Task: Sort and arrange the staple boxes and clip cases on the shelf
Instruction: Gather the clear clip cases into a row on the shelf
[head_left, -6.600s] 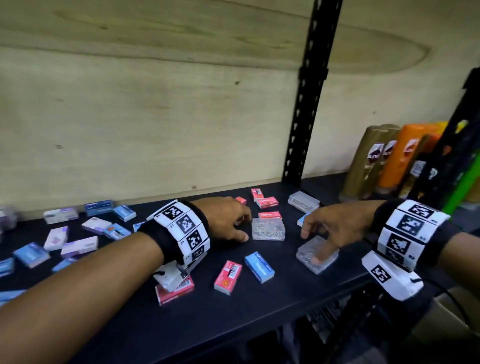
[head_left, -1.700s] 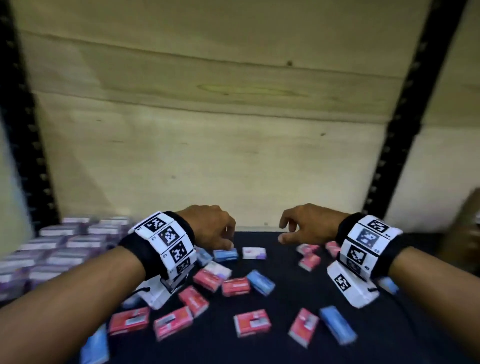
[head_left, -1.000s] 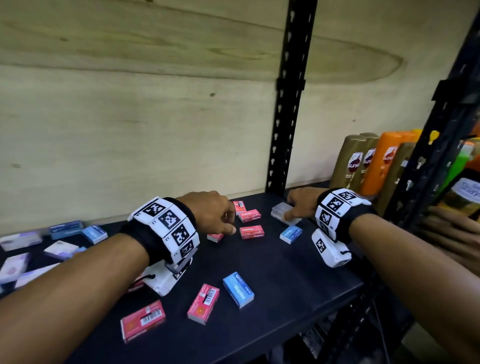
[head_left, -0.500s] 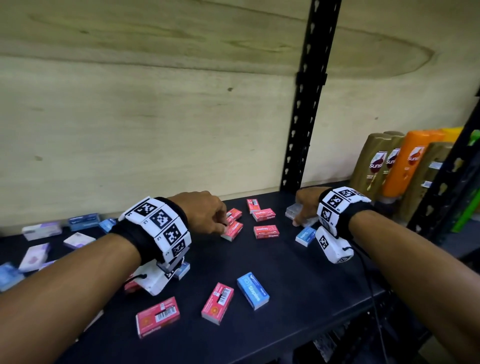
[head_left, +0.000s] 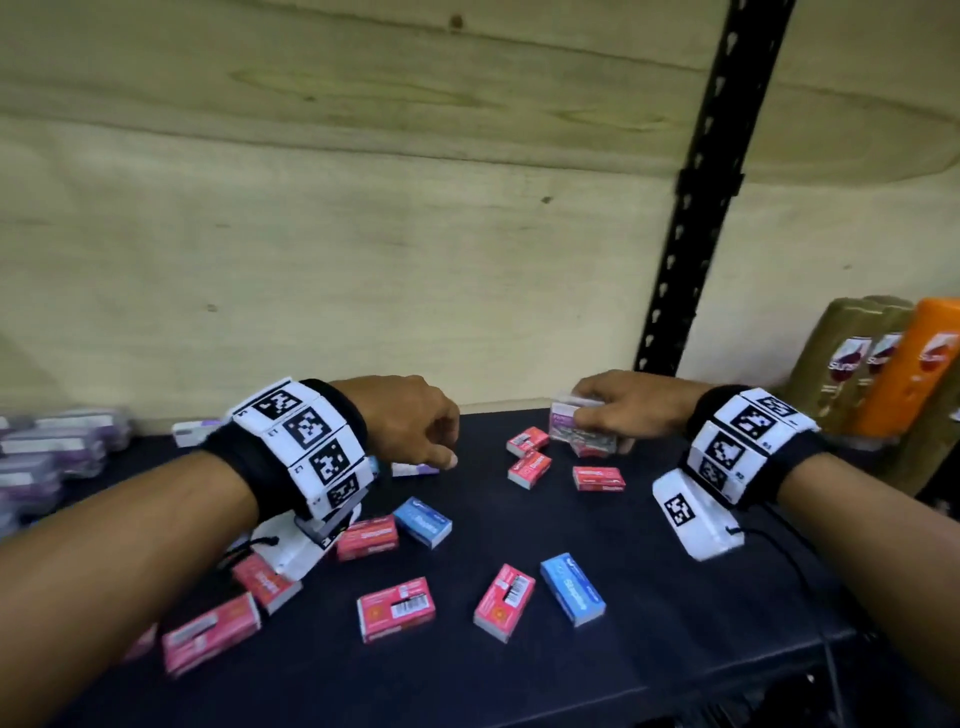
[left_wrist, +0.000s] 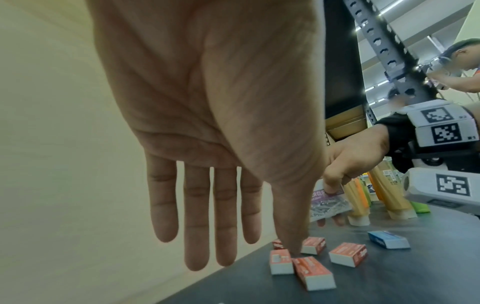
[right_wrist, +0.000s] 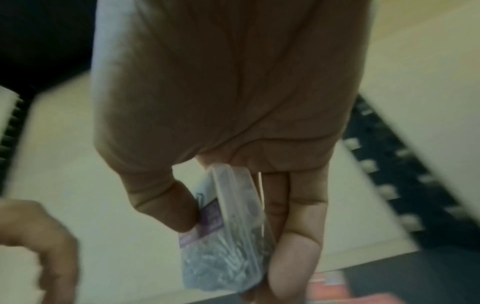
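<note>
Right hand (head_left: 618, 410) now has the clear clip case (head_left: 582, 427) pinched between thumb and fingers, lifted off the black shelf (head_left: 675, 649) near the back wall; 0.5 s ago it was flat on the shelf under that hand. Left hand (head_left: 410, 421) holds nothing: wrist view shows fingers (left_wrist: 197, 216) straight and hanging, thumb tip at a red staple box (left_wrist: 313, 272). Red and blue staple boxes (head_left: 572, 588) lie scattered on the shelf. Purple-and-white boxes (head_left: 52, 457) are stacked at far left. Bottles (head_left: 883, 374) stand at right.
</note>
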